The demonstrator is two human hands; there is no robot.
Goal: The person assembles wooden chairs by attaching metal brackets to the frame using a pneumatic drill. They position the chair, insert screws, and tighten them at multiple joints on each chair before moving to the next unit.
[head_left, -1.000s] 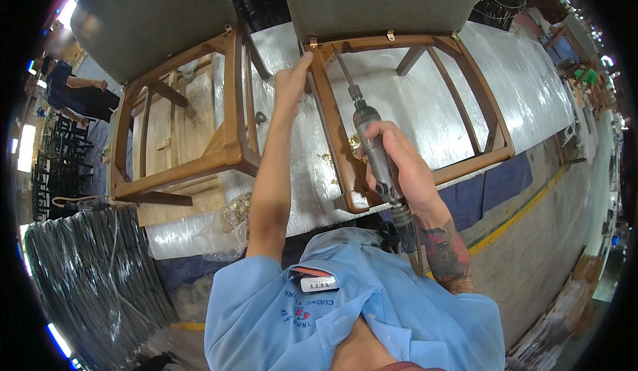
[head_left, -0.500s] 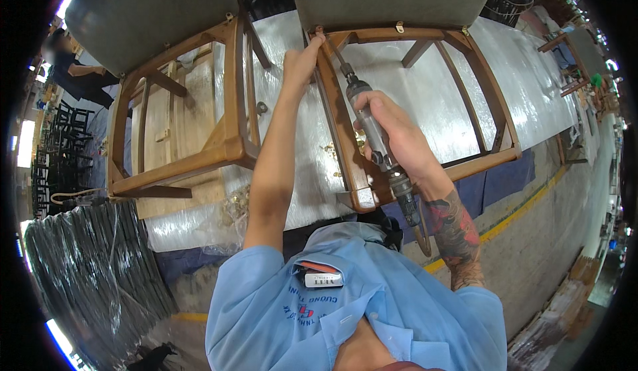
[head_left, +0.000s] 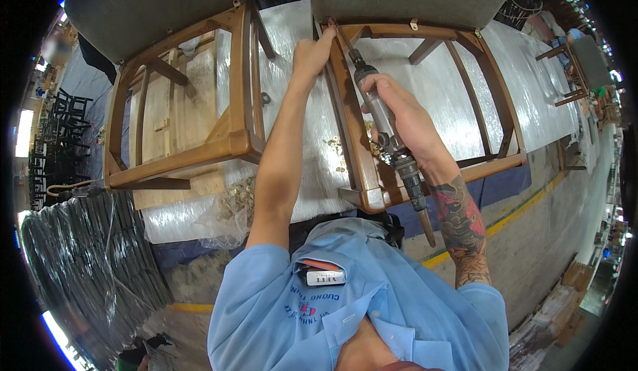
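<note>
The right hand [head_left: 405, 122] is wrapped around a slim grey pneumatic screwdriver [head_left: 385, 132], fingers closed on its barrel — the bit points up at the top corner of the brown wooden chair frame [head_left: 352, 138] lying on the plastic-covered tabletop [head_left: 432, 85]. The left hand [head_left: 311, 55] rests at that same corner, fingers pressed together beside the bit tip. Small brass screws [head_left: 335, 148] lie scattered just left of the frame rail. A second wooden chair frame [head_left: 193, 125] lies further left.
</note>
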